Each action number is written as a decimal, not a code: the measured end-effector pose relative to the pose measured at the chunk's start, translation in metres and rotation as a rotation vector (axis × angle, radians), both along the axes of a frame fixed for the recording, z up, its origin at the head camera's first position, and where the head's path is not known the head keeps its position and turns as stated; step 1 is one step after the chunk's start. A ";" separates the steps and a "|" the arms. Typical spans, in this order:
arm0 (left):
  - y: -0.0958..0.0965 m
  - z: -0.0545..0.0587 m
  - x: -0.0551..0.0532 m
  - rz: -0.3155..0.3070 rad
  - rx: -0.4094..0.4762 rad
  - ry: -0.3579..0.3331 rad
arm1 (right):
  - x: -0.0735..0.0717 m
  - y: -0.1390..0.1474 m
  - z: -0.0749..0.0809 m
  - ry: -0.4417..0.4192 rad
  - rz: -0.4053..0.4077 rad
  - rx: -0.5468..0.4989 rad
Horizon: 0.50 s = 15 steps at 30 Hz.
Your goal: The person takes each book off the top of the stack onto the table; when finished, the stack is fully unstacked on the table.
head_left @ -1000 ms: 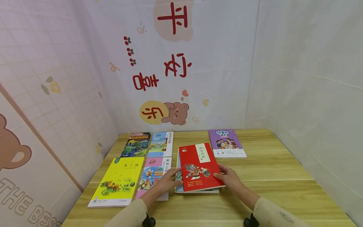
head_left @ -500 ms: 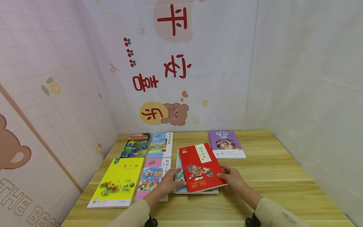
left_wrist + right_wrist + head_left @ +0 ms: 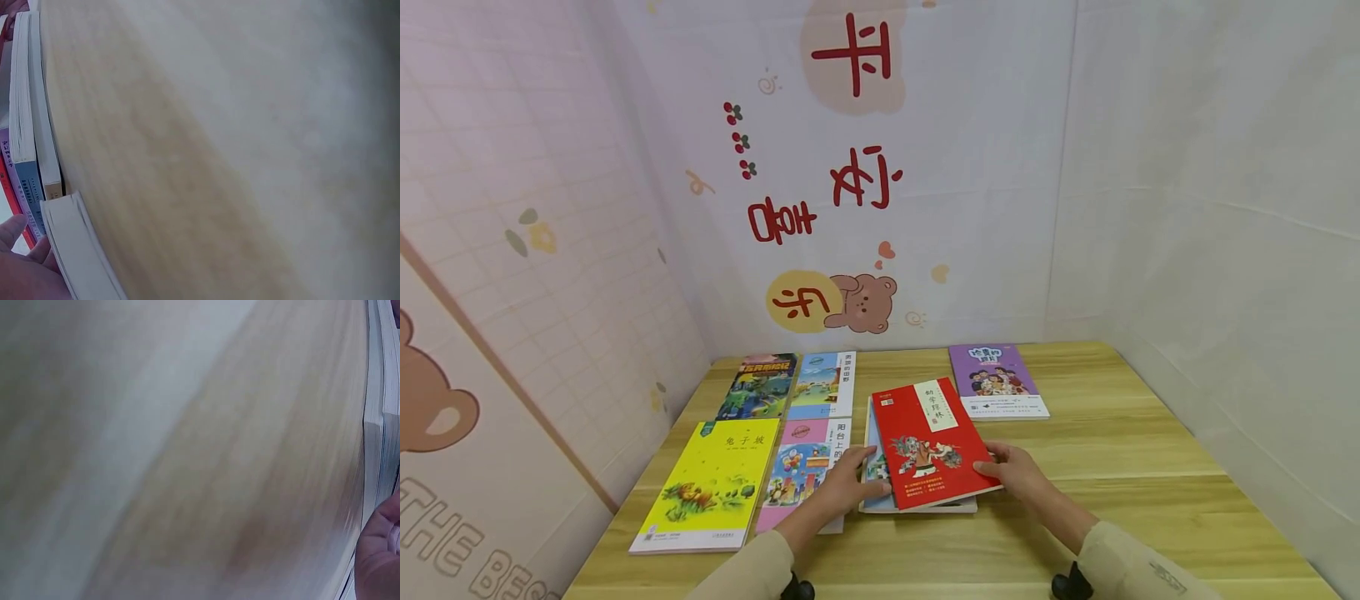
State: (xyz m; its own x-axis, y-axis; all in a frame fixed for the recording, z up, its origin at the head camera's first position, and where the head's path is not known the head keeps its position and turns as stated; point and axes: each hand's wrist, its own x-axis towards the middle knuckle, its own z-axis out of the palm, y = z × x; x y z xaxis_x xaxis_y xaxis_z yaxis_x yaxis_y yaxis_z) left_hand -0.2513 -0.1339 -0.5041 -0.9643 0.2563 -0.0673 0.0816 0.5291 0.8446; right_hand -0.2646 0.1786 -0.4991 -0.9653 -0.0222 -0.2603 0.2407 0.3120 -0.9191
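head view: a red, rectangular paper book (image 3: 928,450) with a white title panel lies askew atop a pale-blue paper book (image 3: 877,498), mid-tabletop (image 3: 1112,467), its long axis running from far left to near right. the right hand (image 3: 1018,473) looks the nearer, its fingers pinching the red book by the right edge close to its near corner, thumb on the cover. the left hand (image 3: 846,483), relaxed, thumb and forefinger parted, rests at the stack's left side; the red book lies just right of its thumb. a purple-and-white paper book (image 3: 996,375) sits by the tabletop's far edge; a yellow paper book (image 3: 707,479) lies along the left edge, a pink-and-white paper book (image 3: 797,479) just beside it. no container shows.
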 end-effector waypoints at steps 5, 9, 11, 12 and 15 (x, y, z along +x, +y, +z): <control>-0.001 -0.001 0.000 -0.009 0.000 0.008 | 0.002 -0.001 0.001 0.010 0.003 -0.034; -0.002 -0.001 0.000 -0.016 -0.003 0.005 | 0.002 -0.003 0.001 0.056 -0.019 -0.044; -0.002 -0.001 0.000 -0.019 -0.002 0.001 | 0.003 -0.004 0.002 0.070 -0.035 -0.054; -0.002 -0.001 0.000 -0.021 0.000 0.001 | 0.003 -0.004 0.002 0.079 -0.043 -0.060; -0.002 -0.001 0.001 -0.026 0.005 -0.001 | 0.003 -0.003 0.005 0.094 -0.069 -0.081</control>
